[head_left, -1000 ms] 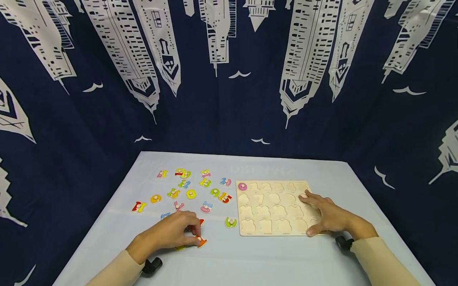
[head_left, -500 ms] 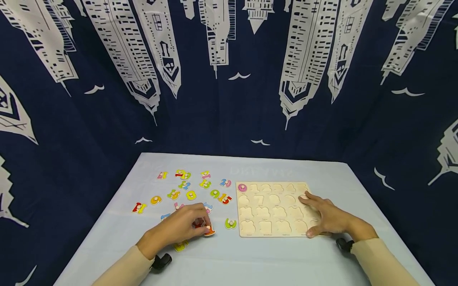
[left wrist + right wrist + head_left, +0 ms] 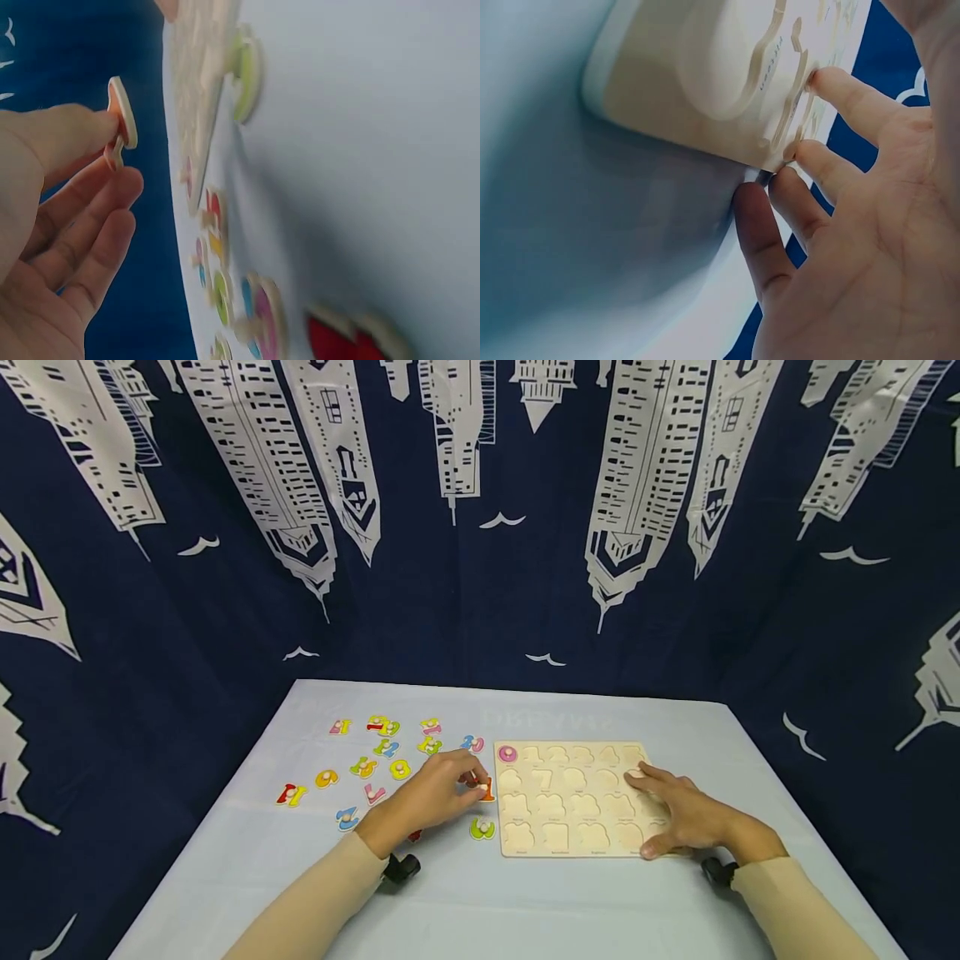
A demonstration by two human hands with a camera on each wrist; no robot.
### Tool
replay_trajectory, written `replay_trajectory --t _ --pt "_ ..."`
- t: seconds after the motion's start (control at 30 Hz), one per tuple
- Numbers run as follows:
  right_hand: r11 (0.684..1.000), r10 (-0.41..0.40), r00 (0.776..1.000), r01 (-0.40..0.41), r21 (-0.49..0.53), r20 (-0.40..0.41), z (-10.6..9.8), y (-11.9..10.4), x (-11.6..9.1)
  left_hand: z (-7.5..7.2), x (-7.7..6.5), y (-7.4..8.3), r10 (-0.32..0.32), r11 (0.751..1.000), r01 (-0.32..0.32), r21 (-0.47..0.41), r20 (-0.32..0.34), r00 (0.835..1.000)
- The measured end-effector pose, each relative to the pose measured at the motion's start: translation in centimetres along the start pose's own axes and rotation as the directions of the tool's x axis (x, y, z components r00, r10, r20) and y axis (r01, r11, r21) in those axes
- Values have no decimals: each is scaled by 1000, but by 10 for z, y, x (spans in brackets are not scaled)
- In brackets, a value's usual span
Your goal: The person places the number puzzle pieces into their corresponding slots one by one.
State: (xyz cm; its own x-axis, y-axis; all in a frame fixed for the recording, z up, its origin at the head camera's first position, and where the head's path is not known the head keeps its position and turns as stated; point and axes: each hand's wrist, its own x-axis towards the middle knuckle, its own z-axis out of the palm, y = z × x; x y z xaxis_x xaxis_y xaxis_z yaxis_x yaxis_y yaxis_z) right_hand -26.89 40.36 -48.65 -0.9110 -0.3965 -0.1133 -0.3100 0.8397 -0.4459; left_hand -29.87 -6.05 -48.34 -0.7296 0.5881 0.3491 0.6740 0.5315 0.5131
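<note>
My left hand point(image 3: 431, 791) pinches an orange number puzzle piece point(image 3: 487, 790), which looks like a 1, between thumb and fingers. In the left wrist view, the orange piece point(image 3: 124, 120) is held up off the table, edge toward the camera. It overlaps the left edge of the wooden number board point(image 3: 570, 783) in the head view. A pink 0 piece point(image 3: 507, 753) sits in the board's top left recess; the other recesses that show are bare. Spread fingers of my right hand point(image 3: 690, 812) rest on the board's right edge, some touching its top in the right wrist view point(image 3: 855, 187).
Several knobbed number pieces lie scattered left of the board, among them a red and yellow one point(image 3: 291, 795), a yellow one point(image 3: 326, 777) and a blue 2 point(image 3: 347, 818). A green 3 point(image 3: 482, 829) lies close to the board's left edge. White cloth point(image 3: 600, 910) covers the table.
My left hand has carried the orange piece rightward and farther from me, up to the board's left edge. My right hand has stayed in place on the board.
</note>
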Motion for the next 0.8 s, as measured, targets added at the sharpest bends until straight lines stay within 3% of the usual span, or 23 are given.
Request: replay_trajectory --t 0.4,0.8 --pt "999 16 1000 -16 -52 -6 2 -6 -2 31 69 1 -79 997 79 -11 -74 994" --pt "999 20 1000 -21 -44 -18 5 -8 -1 60 115 -11 -171 984 172 36 -19 985"
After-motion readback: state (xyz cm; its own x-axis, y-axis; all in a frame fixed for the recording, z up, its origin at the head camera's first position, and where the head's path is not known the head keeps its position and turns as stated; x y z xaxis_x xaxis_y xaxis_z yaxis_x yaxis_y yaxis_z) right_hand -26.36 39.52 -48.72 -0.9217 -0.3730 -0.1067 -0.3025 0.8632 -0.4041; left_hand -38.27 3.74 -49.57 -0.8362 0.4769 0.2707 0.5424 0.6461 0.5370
